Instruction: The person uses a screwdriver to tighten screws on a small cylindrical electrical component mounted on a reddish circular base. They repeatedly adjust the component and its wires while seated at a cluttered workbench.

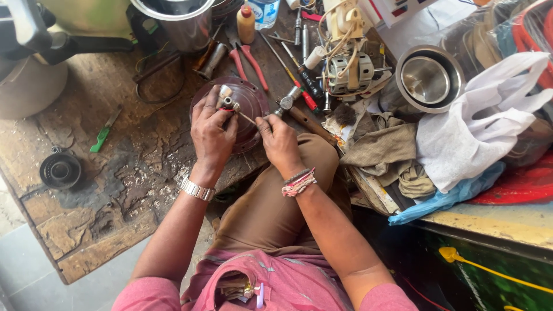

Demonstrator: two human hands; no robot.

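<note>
Both hands meet at frame centre over a maroon domed motor cover (253, 101): left hand (212, 133) pinches a small metal fitting (225, 96), right hand (280, 141) grips a thin probe-like tool (245, 116) against it. Work looks midway, fitting not yet seated. Beyond lie one hammer (291, 103), one pair of red-handled pliers (249, 63) and one bare wound motor (350, 72).

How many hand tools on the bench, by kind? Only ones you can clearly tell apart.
Red-handled pliers: 1
Hammer: 1
Green-handled tool: 1
Screwdrivers: 2, one with a red-and-yellow handle and one with a black handle
Total: 5
The pile above the screwdrivers is too cluttered to count. The hands, left and right, work a small metal part over the maroon round housing.
</note>
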